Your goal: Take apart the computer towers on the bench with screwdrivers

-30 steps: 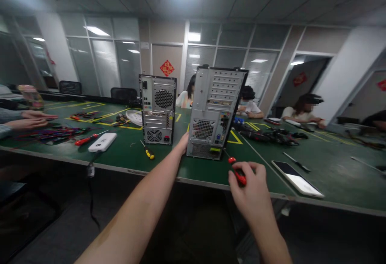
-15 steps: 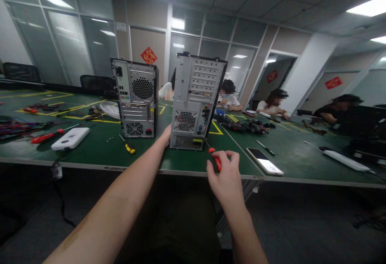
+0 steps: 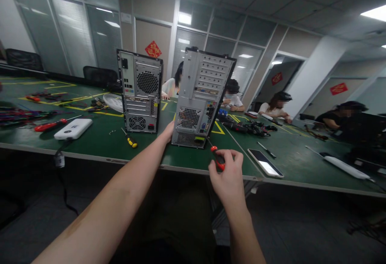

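A grey computer tower [image 3: 188,107] stands upright near the table's front edge, its rear panel towards me and leaning slightly right in the view. Against its lower left side rests my left hand [image 3: 169,132]; the fingers are hidden behind the case. My right hand [image 3: 229,165] is closed around the handle of a red and black screwdriver [image 3: 214,149]. Its shaft points up and left to the tower's lower right edge, where the tip is too small to make out. A second computer tower [image 3: 140,113] stands to the left, also rear side out.
On the green table [image 3: 187,161] lie a yellow and black screwdriver [image 3: 131,141], another red screwdriver [image 3: 50,125], a white power bank [image 3: 73,129], a phone [image 3: 265,162], a pen [image 3: 266,150] and black cables [image 3: 256,127]. Several people sit across the table.
The view has shifted a little, and the tower appears slightly more tilted to the right. Both hands keep nearly the same places, the right one still on the screwdriver.
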